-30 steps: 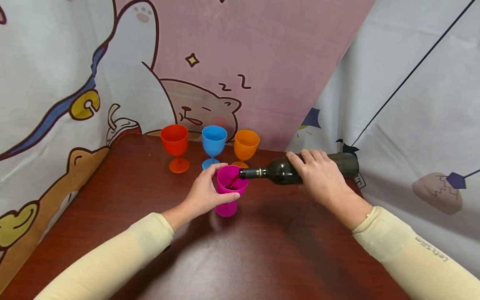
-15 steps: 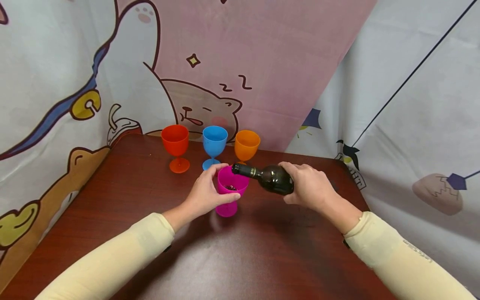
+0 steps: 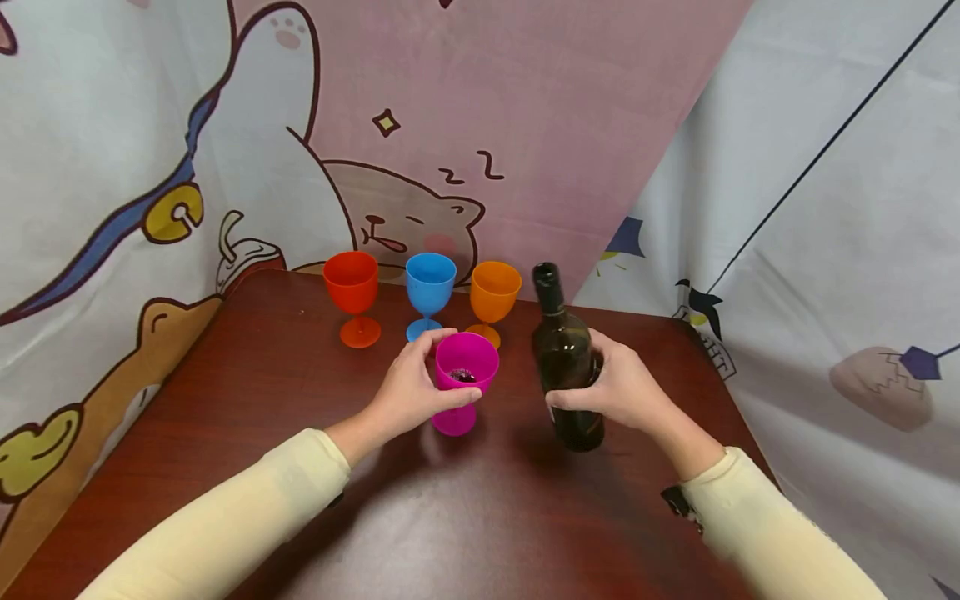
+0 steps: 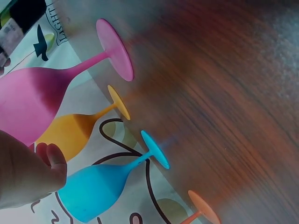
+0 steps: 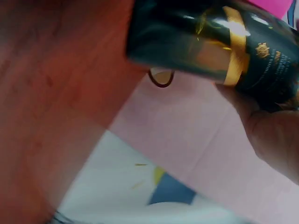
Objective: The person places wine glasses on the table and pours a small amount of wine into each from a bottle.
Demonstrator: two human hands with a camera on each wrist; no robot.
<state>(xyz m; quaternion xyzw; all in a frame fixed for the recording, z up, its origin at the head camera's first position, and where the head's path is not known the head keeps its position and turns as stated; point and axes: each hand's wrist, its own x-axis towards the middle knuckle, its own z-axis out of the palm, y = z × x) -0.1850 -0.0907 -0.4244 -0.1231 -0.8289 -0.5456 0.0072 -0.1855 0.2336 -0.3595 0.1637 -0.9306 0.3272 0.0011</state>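
Observation:
A magenta goblet (image 3: 455, 414) stands on the table with dark liquid in its bowl. My left hand (image 3: 408, 387) holds the bowl from the left, thumb in front and fingers behind. To the goblet's right, my right hand (image 3: 618, 383) grips a dark green wine bottle (image 3: 562, 346) around its body. The bottle is nearly upright, its neck leaning slightly left and its mouth uncovered. A gold band and label show on the bottle (image 5: 187, 42) in the right wrist view. Whether its base touches the table cannot be told.
Behind the magenta goblet stand a red goblet (image 3: 351, 283), a blue goblet (image 3: 431, 279) and an orange goblet (image 3: 495, 292) in a row. The brown table (image 3: 465, 533) meets a printed cloth (image 3: 555, 125) at the back and sides.
The bottle was tipped with its mouth over the magenta goblet, pouring dark liquid. My right hand has turned it to near upright and off to the right. The left hand stays put.

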